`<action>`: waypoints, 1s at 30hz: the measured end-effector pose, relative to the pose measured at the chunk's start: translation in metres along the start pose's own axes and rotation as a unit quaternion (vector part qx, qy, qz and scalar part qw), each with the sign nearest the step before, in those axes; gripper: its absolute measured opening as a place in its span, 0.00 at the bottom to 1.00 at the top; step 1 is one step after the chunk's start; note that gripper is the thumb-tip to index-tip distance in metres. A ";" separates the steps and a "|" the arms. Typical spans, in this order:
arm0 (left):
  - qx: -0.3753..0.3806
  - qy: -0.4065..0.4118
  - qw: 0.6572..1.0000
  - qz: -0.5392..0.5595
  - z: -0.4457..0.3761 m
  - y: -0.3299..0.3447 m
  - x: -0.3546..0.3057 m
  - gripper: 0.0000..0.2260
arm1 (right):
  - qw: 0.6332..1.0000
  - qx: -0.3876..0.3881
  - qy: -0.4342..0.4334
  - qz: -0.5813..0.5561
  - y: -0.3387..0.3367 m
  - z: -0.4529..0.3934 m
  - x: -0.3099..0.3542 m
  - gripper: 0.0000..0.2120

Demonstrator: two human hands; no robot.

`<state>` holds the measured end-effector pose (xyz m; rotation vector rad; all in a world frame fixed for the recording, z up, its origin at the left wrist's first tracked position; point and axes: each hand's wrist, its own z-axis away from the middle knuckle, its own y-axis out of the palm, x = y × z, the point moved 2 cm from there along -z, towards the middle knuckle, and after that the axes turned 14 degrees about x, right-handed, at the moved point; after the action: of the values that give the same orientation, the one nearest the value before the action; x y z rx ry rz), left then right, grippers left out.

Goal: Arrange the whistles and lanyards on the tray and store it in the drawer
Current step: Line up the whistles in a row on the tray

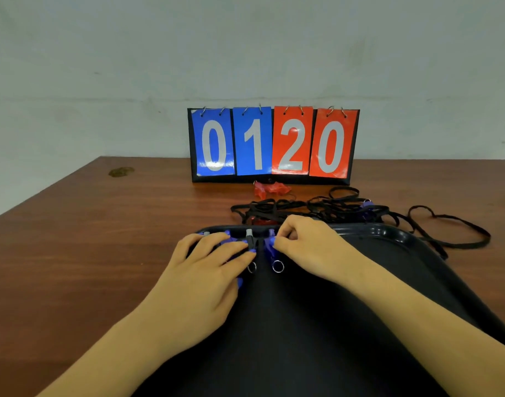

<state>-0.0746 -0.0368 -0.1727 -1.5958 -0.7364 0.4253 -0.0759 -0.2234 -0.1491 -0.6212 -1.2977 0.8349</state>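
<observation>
- Right hand [302,242] pinches a blue whistle [269,243] at the far edge of the dark tray [388,236]; left hand [211,267] rests spread over others.
- Lining-up underway; tangled lanyards [317,209] and red whistles [271,189] beyond likely come next.

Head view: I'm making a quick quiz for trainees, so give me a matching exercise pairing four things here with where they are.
Things:
1. dark plastic tray
2. red plastic whistles
3. blue plastic whistle with a metal ring
4. blue and red flip scoreboard

Places:
A. pinched by the right hand, on the tray
B. standing at the back of the brown wooden table, against the wall
C. nearest the person, under both hands
D. on the table just in front of the scoreboard

Pairs: 1-C, 2-D, 3-A, 4-B
</observation>
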 end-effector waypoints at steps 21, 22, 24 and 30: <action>-0.059 0.007 0.996 0.064 0.003 -0.012 0.000 0.16 | 0.994 -0.108 0.007 0.017 -0.017 0.006 -0.006 0.07; -0.072 0.007 0.996 0.059 0.002 -0.016 -0.001 0.16 | 0.991 -0.129 0.005 0.019 -0.021 0.006 -0.008 0.07; -0.082 0.010 0.996 0.033 -0.002 -0.024 -0.004 0.14 | 0.986 -0.163 -0.002 0.034 -0.029 0.006 -0.016 0.07; -0.029 0.034 0.998 0.032 -0.052 -0.040 -0.016 0.15 | 0.985 -0.142 0.007 0.097 -0.040 -0.007 -0.044 0.11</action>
<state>-0.0606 -0.0847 -0.1269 -1.6843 -0.6523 0.3976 -0.0647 -0.2822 -0.1434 -0.9909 -1.3688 0.8072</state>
